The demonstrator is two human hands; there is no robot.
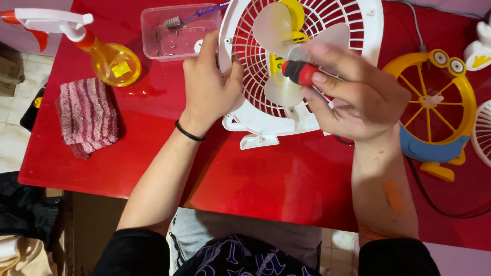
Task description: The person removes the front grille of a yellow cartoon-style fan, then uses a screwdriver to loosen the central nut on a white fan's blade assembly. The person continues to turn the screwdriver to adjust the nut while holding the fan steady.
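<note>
Your left hand (209, 84) clamps the white fan grille (307, 66) steady while your right hand (358, 94) grips the red-handled screwdriver (299, 72) at the hub, which probably wants careful, straight turning.

Glossy red tabletop (286, 184), smooth white plastic fan grille (353, 25) with translucent blades (279, 89), rough striped knitted cloth (87, 115), and a clear plastic tub (153, 20).

We saw a brightly, evenly lit frame. The glossy red table (286, 179) gave soft sheen at lower centre and short shadows beneath the forearms. The right hand (358, 94) was slightly motion-blurred; frame edges bowed mildly; colours looked saturated.
</note>
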